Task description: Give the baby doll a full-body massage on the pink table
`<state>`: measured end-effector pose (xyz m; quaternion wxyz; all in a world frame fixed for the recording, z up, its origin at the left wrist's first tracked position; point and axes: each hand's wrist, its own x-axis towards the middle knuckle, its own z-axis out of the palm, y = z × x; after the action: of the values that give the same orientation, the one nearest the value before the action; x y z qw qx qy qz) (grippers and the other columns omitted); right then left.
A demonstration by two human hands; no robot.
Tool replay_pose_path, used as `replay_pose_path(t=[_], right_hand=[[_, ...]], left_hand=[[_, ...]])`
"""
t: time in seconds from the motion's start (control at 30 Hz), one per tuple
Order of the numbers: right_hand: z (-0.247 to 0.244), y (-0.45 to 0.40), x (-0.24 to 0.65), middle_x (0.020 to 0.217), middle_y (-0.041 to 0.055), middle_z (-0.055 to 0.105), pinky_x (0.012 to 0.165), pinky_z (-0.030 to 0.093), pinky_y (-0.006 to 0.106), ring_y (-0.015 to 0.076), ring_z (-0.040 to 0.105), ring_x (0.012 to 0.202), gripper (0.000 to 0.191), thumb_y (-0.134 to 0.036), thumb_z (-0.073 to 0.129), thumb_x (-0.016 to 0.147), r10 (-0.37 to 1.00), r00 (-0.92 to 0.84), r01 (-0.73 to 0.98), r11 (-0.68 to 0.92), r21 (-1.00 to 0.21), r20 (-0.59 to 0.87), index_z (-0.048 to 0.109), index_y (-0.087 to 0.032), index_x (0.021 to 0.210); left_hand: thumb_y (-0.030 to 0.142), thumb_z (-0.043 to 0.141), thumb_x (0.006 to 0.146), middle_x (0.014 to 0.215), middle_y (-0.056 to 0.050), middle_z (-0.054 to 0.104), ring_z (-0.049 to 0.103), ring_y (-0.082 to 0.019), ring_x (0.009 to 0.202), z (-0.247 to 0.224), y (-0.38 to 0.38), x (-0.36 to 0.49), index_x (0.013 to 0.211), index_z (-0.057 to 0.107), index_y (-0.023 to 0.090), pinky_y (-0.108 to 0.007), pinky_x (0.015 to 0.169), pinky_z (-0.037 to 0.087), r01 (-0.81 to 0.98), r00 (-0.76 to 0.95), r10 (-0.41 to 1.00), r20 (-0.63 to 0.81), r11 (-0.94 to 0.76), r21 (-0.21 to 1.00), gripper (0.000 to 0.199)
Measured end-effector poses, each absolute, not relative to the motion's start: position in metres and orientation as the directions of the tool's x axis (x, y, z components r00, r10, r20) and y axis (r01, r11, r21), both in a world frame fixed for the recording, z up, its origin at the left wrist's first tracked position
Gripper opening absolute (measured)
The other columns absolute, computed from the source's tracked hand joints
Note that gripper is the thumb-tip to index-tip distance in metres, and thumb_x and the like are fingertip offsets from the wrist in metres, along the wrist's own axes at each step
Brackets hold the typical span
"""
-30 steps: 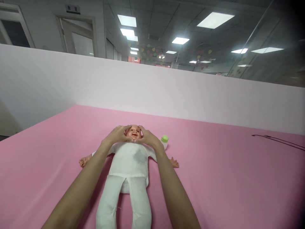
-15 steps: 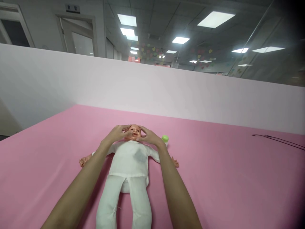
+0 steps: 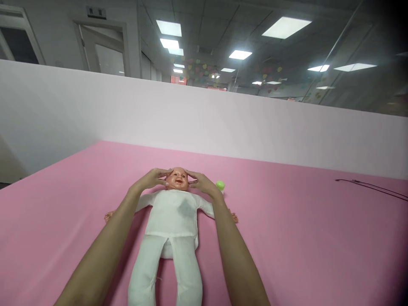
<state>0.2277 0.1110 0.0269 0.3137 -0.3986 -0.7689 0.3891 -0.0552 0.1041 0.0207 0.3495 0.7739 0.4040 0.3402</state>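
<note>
A baby doll (image 3: 174,214) in white cloth clothes lies on its back on the pink surface (image 3: 302,238), its face up and its arms spread. My left hand (image 3: 155,177) is at the left side of the doll's head (image 3: 177,179), fingers apart, fingertips at the temple and cheek. On the other side of the head is my right hand (image 3: 200,182), its fingers also spread, with the tips at the forehead edge and cheek. Neither hand is closed round anything. My forearms pass over the doll's arms and hide parts of them.
A small container with a green lid (image 3: 220,185) stands just right of my right hand. At the far right lies a thin black cord (image 3: 366,183). A white partition (image 3: 223,123) rises behind the pink surface.
Both hands have moved outward from the doll's face to the sides of its head, so more of the face shows. The left forearm has shifted slightly left.
</note>
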Motion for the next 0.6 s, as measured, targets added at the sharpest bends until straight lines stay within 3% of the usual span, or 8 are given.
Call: replay_pose_path(t=[0.13,0.27,0.4,0.5,0.6], right_hand=[[0.025,0.112,0.225,0.138,0.0071,0.072,0.099,0.057,0.045,0.0271,0.07,0.114,0.054,-0.022,0.064,0.088,0.863,-0.45,0.361,0.41,-0.838,0.228,0.068,-0.029,0.141],[0.037,0.108,0.216,0.123,0.0053,0.078,0.1,0.056,0.046,0.0291,0.071,0.112,0.037,-0.024,0.06,0.093,0.879,-0.373,0.44,0.449,-0.778,0.296,0.078,-0.029,0.124],[0.066,0.094,0.22,0.13,0.0095,0.075,0.106,0.053,0.044,0.0282,0.069,0.119,0.034,-0.031,0.058,0.098,0.904,-0.214,0.502,0.427,-0.752,0.37,0.076,-0.023,0.127],[0.089,0.076,0.234,0.133,0.0103,0.073,0.104,0.053,0.042,0.0271,0.069,0.12,0.037,-0.036,0.06,0.099,0.938,-0.179,0.574,0.345,-0.743,0.297,0.072,-0.023,0.132],[0.104,0.06,0.248,0.138,0.0113,0.069,0.099,0.053,0.037,0.0271,0.067,0.123,0.042,-0.04,0.062,0.099,0.973,-0.148,0.69,0.229,-0.686,0.176,0.067,-0.023,0.137]], left_hand=[[0.049,0.07,0.08,0.138,-0.011,0.07,0.067,-0.035,0.125,0.012,0.111,-0.062,0.123,0.08,0.019,-0.045,0.104,0.053,0.315,0.417,0.879,0.232,-0.379,0.87,0.053],[0.04,0.06,0.091,0.133,-0.01,0.074,0.072,-0.031,0.111,0.029,0.105,-0.049,0.122,0.08,0.022,-0.042,0.097,0.055,0.543,0.214,0.908,0.361,-0.418,0.728,0.041],[0.039,0.056,0.099,0.123,-0.006,0.079,0.075,-0.025,0.101,0.067,0.084,-0.03,0.121,0.079,0.024,-0.034,0.089,0.055,0.658,-0.02,0.844,0.535,-0.392,0.643,0.035],[0.039,0.055,0.1,0.107,-0.006,0.081,0.075,-0.025,0.095,0.085,0.068,-0.027,0.111,0.08,0.024,-0.033,0.08,0.052,0.78,-0.015,0.896,0.444,-0.267,0.566,0.031],[0.043,0.056,0.099,0.119,-0.008,0.079,0.073,-0.028,0.107,0.087,0.06,-0.038,0.12,0.076,0.024,-0.033,0.081,0.05,0.881,0.041,0.97,0.241,-0.15,0.449,0.035]])
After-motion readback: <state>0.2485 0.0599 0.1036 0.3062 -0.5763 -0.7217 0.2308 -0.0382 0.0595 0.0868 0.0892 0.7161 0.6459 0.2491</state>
